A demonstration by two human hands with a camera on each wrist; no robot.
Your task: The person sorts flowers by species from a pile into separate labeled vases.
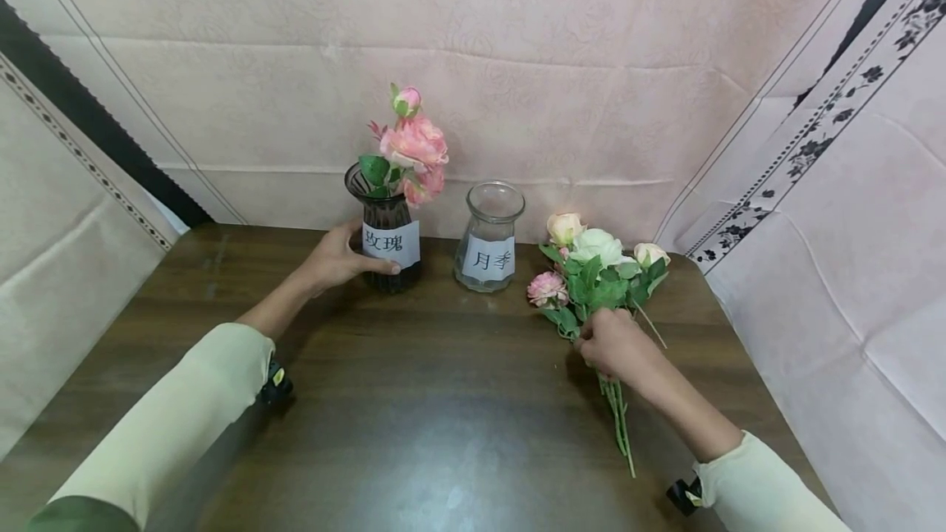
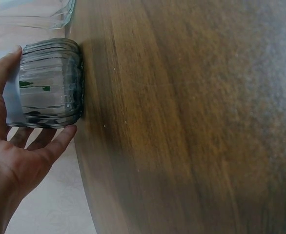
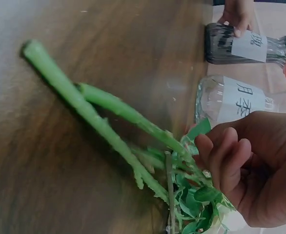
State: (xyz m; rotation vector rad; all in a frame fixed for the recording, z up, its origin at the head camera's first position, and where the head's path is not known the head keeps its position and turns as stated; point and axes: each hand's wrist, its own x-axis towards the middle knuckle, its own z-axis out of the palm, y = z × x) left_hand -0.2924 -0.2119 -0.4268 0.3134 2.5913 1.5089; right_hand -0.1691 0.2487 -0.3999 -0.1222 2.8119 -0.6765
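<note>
My left hand (image 1: 343, 259) grips a dark ribbed glass vase (image 1: 386, 212) from its left side, thumb across the front by its white label (image 1: 392, 244). The fingers lie on the vase's other side in the left wrist view. Pink flowers (image 1: 415, 144) with a bud stand in this vase. At the right, my right hand (image 1: 621, 343) has its fingers curled at the green stems (image 3: 96, 122) of a bunch of artificial flowers lying on the table. White (image 1: 597, 246), cream and pink blooms lie beyond the hand. The fingertips' exact hold is partly hidden by leaves.
A clear glass vase (image 1: 484, 224) with a white label (image 1: 489, 259) stands between the dark vase and the bunch. Both vases are near the back edge of the brown wooden table (image 1: 414, 384). Pale patterned cloth (image 1: 517, 113) hangs behind and at both sides.
</note>
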